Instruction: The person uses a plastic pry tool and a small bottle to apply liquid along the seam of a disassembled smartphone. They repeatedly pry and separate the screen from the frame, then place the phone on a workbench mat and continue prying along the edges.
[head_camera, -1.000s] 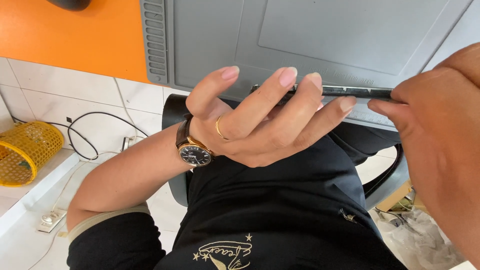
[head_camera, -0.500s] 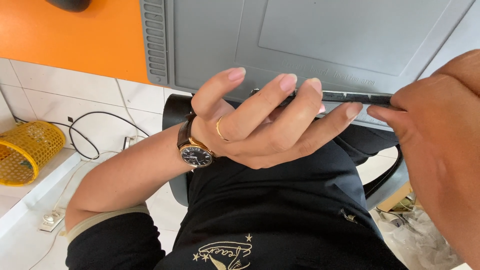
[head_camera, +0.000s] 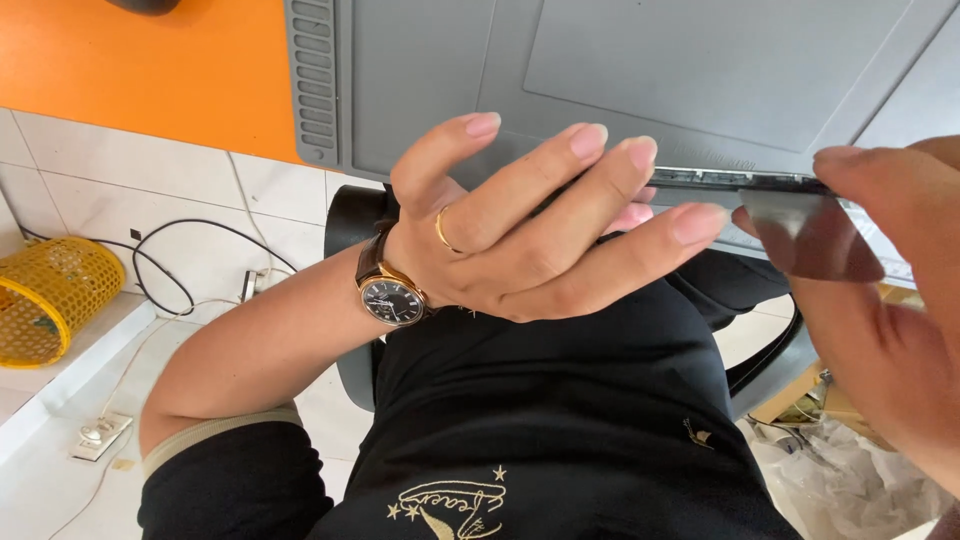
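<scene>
Orange desk top (head_camera: 130, 70) and a grey work mat (head_camera: 620, 70) fill the upper part of the head view, with white floor tiles, a yellow mesh basket (head_camera: 50, 295) and black cables (head_camera: 170, 270) below at the left. The person sits in a black chair (head_camera: 350, 225), wearing a black shirt (head_camera: 560, 420) with a gold emblem, hands raised over the lap just in front of the mat's near edge.

The right hand (head_camera: 900, 320) comes in from the frame's right side and pinches a thin dark panel (head_camera: 815, 240) between thumb and fingertips. The piece is seen nearly edge-on, its long rim running left along the edge of the mat towards the other hand. The left hand (head_camera: 520, 240), with a wristwatch (head_camera: 390, 298) and a gold ring (head_camera: 442, 232), has its fingers spread and stretched out, gripping nothing. The fingertips lie across the panel's far end, but whether they touch it or only hover beside it cannot be told.

By the look of it, the panel is being held up and steadied between the hands for close handling. Any further move would call for a light, even pinch at its edges and support from the open fingers, since so thin a piece could flex or slip.
</scene>
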